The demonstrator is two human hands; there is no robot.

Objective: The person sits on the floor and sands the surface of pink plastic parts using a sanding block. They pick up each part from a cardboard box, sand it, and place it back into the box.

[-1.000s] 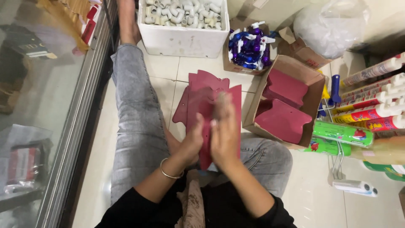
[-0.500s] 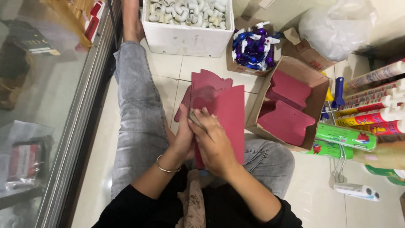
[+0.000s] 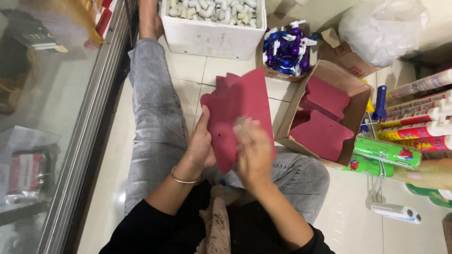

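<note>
- A glass-fronted display case [image 3: 52,117] runs along the far left, and the person sits on the tiled floor [image 3: 188,75] beside it with one leg in grey jeans [image 3: 153,122] stretched forward, which leaves lap space for the work.
- The left hand [image 3: 201,146], a thin bangle [image 3: 181,179] at its wrist, grips the left edge of a stack of dark red card cut-outs [image 3: 235,108], thumb over the front and fingers behind, holding the stack upright and tilted toward the face so its front sheet can be worked.
- The right hand [image 3: 254,150] lies against the lower right of the stack, fingers curled and blurred; whether it pinches a sheet or only presses on it I cannot tell.
- Both forearms angle up from the lap, elbows tucked in.
- A white tub of white pipe fittings [image 3: 212,23] stands beyond the stack.
- At right, an open cardboard box [image 3: 351,89] holds more red cut-outs [image 3: 322,134], near the right hand.
- Sealant tubes [image 3: 414,127] lie at the far right.
</note>
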